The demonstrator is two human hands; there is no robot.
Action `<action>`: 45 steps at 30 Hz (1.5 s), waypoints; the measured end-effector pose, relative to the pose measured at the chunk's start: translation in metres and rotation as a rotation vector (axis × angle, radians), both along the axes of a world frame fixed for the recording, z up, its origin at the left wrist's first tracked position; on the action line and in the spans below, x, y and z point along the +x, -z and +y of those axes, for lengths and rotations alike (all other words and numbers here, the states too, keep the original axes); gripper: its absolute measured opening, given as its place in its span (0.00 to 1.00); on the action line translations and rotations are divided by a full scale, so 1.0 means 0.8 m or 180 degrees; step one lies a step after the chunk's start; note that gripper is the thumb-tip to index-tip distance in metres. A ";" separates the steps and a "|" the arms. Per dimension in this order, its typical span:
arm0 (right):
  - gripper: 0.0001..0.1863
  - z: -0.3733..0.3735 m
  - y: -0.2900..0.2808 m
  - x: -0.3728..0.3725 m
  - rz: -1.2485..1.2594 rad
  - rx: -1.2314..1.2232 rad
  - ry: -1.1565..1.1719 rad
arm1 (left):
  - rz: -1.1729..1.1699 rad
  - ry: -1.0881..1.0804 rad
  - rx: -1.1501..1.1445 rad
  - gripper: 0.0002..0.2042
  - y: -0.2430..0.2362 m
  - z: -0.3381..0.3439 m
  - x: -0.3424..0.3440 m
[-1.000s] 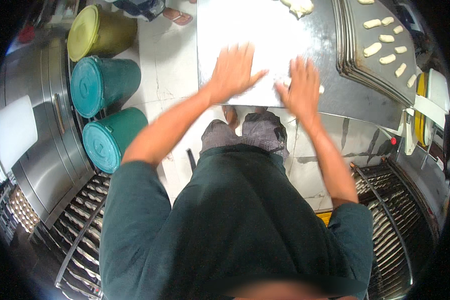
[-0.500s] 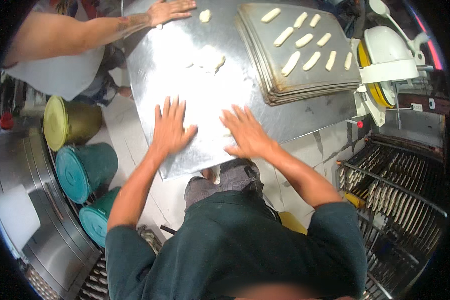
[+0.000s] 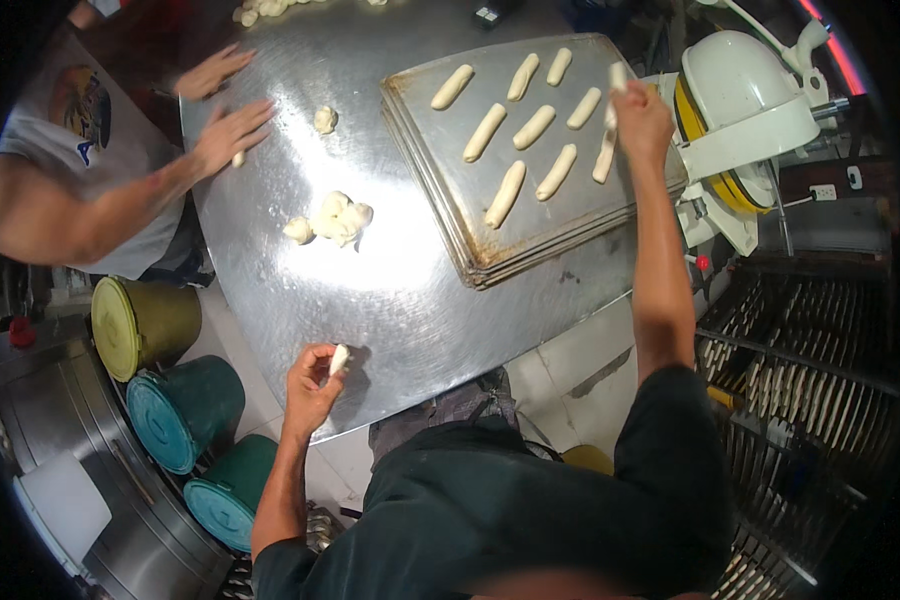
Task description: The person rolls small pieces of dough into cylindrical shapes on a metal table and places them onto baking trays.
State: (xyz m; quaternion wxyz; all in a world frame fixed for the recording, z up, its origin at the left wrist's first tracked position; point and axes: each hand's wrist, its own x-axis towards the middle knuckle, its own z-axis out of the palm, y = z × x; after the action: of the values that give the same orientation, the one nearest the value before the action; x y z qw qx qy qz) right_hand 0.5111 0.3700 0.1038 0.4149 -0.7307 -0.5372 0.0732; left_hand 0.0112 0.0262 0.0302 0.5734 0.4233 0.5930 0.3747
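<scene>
Half a second ago both hands lay flat on the steel worktop [image 3: 400,290]; now each holds a dough piece. The right hand [image 3: 642,112] is stretched out over the far corner of the baking tray [image 3: 560,215], fingers closed on a dough stick [image 3: 617,78] above the rows of shaped sticks [image 3: 535,127]. The left hand [image 3: 312,378] is at the near edge of the worktop, pinching a small dough lump [image 3: 339,359]. A dough pile [image 3: 338,217] lies mid-worktop, near another person's hands [image 3: 225,135]. Lidded buckets [image 3: 180,410] stand on the floor at left; a white machine [image 3: 745,100] is at right.
</scene>
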 end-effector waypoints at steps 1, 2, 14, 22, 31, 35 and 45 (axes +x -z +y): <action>0.25 0.034 0.000 0.027 -0.0194 0.0084 0.0264 | -0.0205 0.0105 -0.0157 0.14 -0.008 0.009 0.015; 0.26 0.065 0.017 0.061 -0.0497 -0.0124 0.0398 | -0.0370 0.0133 -0.0168 0.14 -0.013 0.020 0.034; 0.21 -0.122 -0.042 -0.081 0.2416 -0.1794 -0.2240 | -0.1742 -0.0176 0.0246 0.17 -0.086 0.259 0.272; 0.24 0.022 -0.040 -0.012 0.0467 -0.0264 -0.0390 | -0.0715 0.0231 0.1246 0.23 -0.101 0.302 0.309; 0.37 0.131 0.011 0.029 -0.1646 -0.1364 0.0697 | 0.1274 0.0494 0.1371 0.31 -0.057 0.217 0.252; 0.31 0.045 0.060 0.155 -0.1665 -0.0734 0.0758 | 0.1964 0.0586 0.1602 0.34 -0.060 0.207 0.259; 0.22 0.029 0.065 0.259 -0.1649 -0.1334 -0.0119 | 0.1027 0.0416 0.0854 0.36 -0.056 0.222 0.253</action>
State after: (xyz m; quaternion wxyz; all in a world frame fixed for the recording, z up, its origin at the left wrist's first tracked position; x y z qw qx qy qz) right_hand 0.7186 0.3933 0.0518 0.1038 -0.7845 -0.6114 0.0015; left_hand 0.2138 0.2036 0.0754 0.4326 0.5879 0.5932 0.3397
